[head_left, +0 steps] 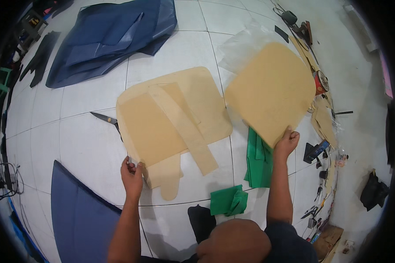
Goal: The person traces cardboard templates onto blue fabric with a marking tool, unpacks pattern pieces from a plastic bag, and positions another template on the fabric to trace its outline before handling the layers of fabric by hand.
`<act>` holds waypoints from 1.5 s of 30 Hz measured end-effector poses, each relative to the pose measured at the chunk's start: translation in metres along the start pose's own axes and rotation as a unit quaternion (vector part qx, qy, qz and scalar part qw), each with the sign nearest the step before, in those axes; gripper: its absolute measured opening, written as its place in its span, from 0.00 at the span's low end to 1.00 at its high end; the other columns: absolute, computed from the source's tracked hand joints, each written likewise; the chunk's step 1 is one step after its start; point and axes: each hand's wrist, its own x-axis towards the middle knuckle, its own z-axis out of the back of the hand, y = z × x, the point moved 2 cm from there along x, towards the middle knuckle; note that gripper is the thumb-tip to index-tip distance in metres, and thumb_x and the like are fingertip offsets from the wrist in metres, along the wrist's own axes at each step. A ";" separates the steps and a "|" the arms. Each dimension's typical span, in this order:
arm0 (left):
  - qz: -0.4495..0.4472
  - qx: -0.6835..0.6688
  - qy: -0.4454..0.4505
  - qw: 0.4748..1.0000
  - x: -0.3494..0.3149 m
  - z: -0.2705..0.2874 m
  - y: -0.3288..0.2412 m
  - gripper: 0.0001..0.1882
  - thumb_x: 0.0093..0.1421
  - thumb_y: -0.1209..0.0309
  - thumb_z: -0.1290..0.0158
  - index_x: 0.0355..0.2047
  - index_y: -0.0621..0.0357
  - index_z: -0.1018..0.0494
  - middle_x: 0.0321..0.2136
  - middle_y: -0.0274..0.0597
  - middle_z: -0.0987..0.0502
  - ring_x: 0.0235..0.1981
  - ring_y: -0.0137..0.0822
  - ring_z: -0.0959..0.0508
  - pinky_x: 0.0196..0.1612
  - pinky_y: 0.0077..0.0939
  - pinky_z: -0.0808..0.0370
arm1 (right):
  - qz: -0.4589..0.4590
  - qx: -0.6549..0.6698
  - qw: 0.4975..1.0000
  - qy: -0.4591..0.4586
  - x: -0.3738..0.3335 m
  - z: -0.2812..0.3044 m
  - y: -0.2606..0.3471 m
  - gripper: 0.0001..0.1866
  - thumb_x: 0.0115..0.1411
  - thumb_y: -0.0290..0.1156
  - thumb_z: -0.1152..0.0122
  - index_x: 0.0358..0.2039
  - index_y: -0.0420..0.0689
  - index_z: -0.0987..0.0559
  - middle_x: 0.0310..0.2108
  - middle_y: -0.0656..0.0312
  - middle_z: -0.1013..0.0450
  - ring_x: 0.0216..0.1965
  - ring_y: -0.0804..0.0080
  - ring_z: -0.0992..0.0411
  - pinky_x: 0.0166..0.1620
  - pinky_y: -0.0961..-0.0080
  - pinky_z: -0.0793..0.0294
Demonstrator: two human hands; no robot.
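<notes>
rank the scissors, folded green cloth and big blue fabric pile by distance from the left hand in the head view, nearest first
From the left hand:
1. Scissors, just above it, partly under the tan pattern sheets.
2. Folded green cloth, to its right, near the person's knee.
3. Blue fabric pile, far up at top left.

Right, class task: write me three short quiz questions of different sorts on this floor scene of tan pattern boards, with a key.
1. True or false: the right hand grips the large tan board.
2. The folded cloth between the forearms is: A red, B green, C white?
3. Which tool lies partly under the tan pattern stack by the left hand?

Key: 1 true; 2 B; 3 scissors.
</notes>
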 end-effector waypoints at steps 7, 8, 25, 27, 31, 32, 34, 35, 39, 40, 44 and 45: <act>0.014 0.030 0.032 0.999 -0.009 -0.010 -0.009 0.33 0.58 0.68 0.37 0.60 0.65 0.35 0.34 0.35 0.32 0.31 0.26 0.33 0.37 0.21 0.28 | -0.038 -0.165 0.985 -0.042 0.065 -0.008 -0.084 0.18 0.64 0.38 0.36 0.34 0.42 0.35 0.31 0.58 0.35 0.34 0.64 0.34 0.42 0.70 0.32; 0.014 0.033 0.025 0.999 -0.008 -0.008 -0.009 0.33 0.58 0.68 0.37 0.60 0.65 0.35 0.34 0.35 0.32 0.31 0.26 0.33 0.37 0.21 0.28 | -0.026 -0.260 0.965 -0.022 0.059 -0.016 -0.080 0.18 0.63 0.39 0.35 0.36 0.41 0.34 0.33 0.53 0.32 0.36 0.58 0.31 0.44 0.65 0.30; 0.014 -0.090 0.072 0.993 -0.016 0.001 -0.009 0.34 0.58 0.71 0.38 0.63 0.62 0.38 0.37 0.35 0.32 0.34 0.26 0.32 0.43 0.21 0.30 | 0.190 -0.172 0.840 0.477 -0.205 -0.057 0.067 0.30 0.48 0.42 0.22 0.41 0.40 0.31 0.33 0.54 0.33 0.33 0.55 0.33 0.39 0.58 0.33; -0.004 -0.120 0.063 0.991 -0.021 0.009 -0.010 0.32 0.59 0.71 0.39 0.62 0.62 0.37 0.38 0.35 0.32 0.35 0.27 0.32 0.44 0.21 0.30 | 0.212 -0.162 0.831 0.489 -0.216 -0.027 0.065 0.31 0.46 0.44 0.21 0.40 0.40 0.30 0.32 0.54 0.33 0.32 0.54 0.33 0.38 0.58 0.34; 0.002 -0.197 -0.002 0.980 -0.044 0.046 -0.037 0.19 0.63 0.63 0.44 0.49 0.64 0.30 0.31 0.33 0.31 0.32 0.26 0.32 0.42 0.25 0.31 | 0.217 -0.289 0.720 0.593 -0.242 0.042 0.065 0.31 0.44 0.49 0.20 0.34 0.42 0.30 0.32 0.55 0.32 0.35 0.55 0.30 0.41 0.60 0.33; 0.011 -0.269 -0.002 0.963 -0.053 0.058 -0.059 0.20 0.65 0.58 0.47 0.46 0.64 0.30 0.28 0.33 0.31 0.31 0.26 0.32 0.41 0.26 0.31 | 0.221 -0.340 0.681 0.610 -0.243 0.056 0.062 0.31 0.44 0.50 0.21 0.33 0.43 0.30 0.32 0.55 0.31 0.36 0.55 0.29 0.41 0.62 0.33; -0.042 -0.383 0.122 0.915 -0.082 0.089 -0.117 0.28 0.67 0.46 0.54 0.42 0.65 0.30 0.24 0.34 0.31 0.27 0.27 0.33 0.38 0.29 0.31 | 0.195 -0.396 0.644 0.625 -0.240 0.075 0.055 0.30 0.45 0.48 0.21 0.34 0.42 0.30 0.33 0.54 0.30 0.37 0.54 0.28 0.41 0.60 0.32; -0.089 -0.432 0.187 0.878 -0.100 0.099 -0.143 0.32 0.67 0.42 0.56 0.41 0.67 0.29 0.25 0.35 0.31 0.27 0.28 0.33 0.37 0.29 0.32 | 0.168 -0.451 0.608 0.631 -0.236 0.085 0.048 0.28 0.47 0.46 0.22 0.35 0.41 0.30 0.35 0.53 0.29 0.37 0.53 0.27 0.41 0.59 0.31; -0.174 -0.409 0.329 0.834 -0.175 0.148 -0.218 0.41 0.59 0.24 0.61 0.34 0.53 0.28 0.27 0.39 0.31 0.25 0.34 0.33 0.33 0.35 0.35 | 0.082 -0.540 0.581 0.604 -0.219 0.107 0.005 0.23 0.54 0.46 0.36 0.47 0.48 0.28 0.47 0.46 0.28 0.50 0.45 0.29 0.53 0.49 0.33; -0.235 -0.472 0.327 0.784 -0.195 0.150 -0.213 0.36 0.60 0.30 0.57 0.37 0.54 0.26 0.28 0.41 0.29 0.26 0.37 0.31 0.34 0.37 0.33 | 0.048 -0.573 0.570 0.588 -0.221 0.115 -0.001 0.23 0.57 0.46 0.41 0.51 0.51 0.28 0.51 0.44 0.28 0.54 0.42 0.29 0.57 0.45 0.34; -0.267 -0.573 0.384 0.672 -0.241 0.158 -0.204 0.31 0.62 0.37 0.53 0.41 0.54 0.24 0.32 0.45 0.26 0.28 0.40 0.28 0.36 0.39 0.31 | 0.289 -0.425 0.748 0.420 -0.230 0.118 0.026 0.25 0.70 0.50 0.54 0.23 0.43 0.30 0.22 0.63 0.36 0.26 0.70 0.39 0.26 0.61 0.38; -0.254 -0.578 0.394 0.668 -0.247 0.156 -0.202 0.30 0.62 0.38 0.53 0.42 0.54 0.24 0.32 0.45 0.26 0.29 0.40 0.28 0.36 0.39 0.31 | 0.201 -0.413 0.756 0.466 -0.231 0.101 0.035 0.19 0.61 0.45 0.39 0.30 0.41 0.31 0.29 0.57 0.32 0.31 0.59 0.33 0.33 0.59 0.34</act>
